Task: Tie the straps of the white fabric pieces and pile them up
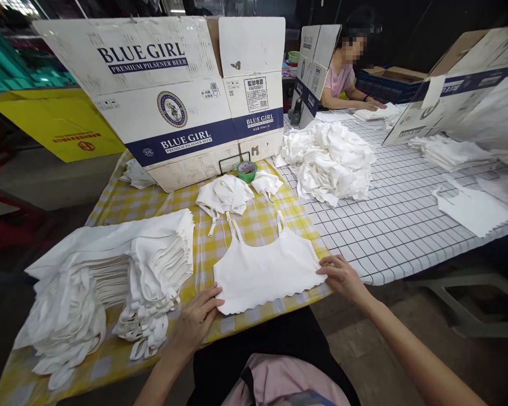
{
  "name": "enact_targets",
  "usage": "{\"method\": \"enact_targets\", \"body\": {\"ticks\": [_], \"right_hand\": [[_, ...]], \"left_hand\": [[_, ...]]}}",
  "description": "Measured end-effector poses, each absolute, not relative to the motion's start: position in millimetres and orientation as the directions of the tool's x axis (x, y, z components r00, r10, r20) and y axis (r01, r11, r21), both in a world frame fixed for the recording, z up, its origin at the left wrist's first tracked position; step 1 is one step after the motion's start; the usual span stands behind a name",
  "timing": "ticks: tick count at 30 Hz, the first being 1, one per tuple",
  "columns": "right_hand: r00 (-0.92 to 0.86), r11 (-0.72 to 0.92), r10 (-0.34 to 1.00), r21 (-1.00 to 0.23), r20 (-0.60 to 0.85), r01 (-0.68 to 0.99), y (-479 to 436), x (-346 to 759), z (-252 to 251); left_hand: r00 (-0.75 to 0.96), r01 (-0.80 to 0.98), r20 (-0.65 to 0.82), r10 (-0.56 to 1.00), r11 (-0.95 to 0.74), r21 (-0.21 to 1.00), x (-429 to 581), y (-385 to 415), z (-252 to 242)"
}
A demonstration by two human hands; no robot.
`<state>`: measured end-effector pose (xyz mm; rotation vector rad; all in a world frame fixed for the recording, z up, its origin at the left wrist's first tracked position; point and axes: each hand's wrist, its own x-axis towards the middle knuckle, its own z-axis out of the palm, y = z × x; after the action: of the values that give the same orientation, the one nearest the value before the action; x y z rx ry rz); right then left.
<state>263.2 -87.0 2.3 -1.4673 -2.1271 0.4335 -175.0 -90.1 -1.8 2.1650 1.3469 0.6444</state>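
Observation:
A white camisole top (266, 270) with thin straps and a scalloped hem lies spread flat in front of me, straps pointing away. My left hand (198, 313) grips its lower left corner, thumb and fingers closed at the edge. At the opposite side, my right hand (341, 276) pinches the lower right edge. To the left sits a thick stack of white camisole tops (118, 248), straps hanging toward me. Just beyond the spread top are a crumpled white garment (224, 194) and a smaller white piece (266, 183).
A roll of green tape (246, 171) lies before a large upright cardboard box (195, 107). A heap of white garments (328, 160) rests on the grid-patterned tablecloth (364, 237). A co-worker (342, 84) handles white cloth at the back. Another cardboard sheet (452, 90) leans at right.

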Motion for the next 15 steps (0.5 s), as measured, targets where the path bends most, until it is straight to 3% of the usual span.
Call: {"method": "enact_targets", "body": {"ticks": [5,9,12,15], "right_hand": [[-0.191,0.302,0.953,-0.688,0.235,0.660,-82.0,255.7,38.2],[-0.172,0.293,0.956,-0.807,0.238,0.512,-62.5,241.8,97.9],[-0.275,0.336,0.933,-0.840,0.233,0.425,-45.2,217.2,146.4],[-0.478,0.496,0.824,-0.794,0.304,0.351,-37.8,174.1,188.0]], "left_hand": [[0.277,0.487,0.098,0.956,-0.227,0.843,-169.9,-87.5,31.2],[0.049,0.326,0.129,0.990,-0.138,0.935,-176.0,-75.1,84.7],[-0.162,0.205,0.189,0.969,-0.154,0.967,-195.9,-67.0,132.6],[-0.382,0.177,0.273,0.883,-0.220,0.959,-234.5,-74.8,177.0]]}}
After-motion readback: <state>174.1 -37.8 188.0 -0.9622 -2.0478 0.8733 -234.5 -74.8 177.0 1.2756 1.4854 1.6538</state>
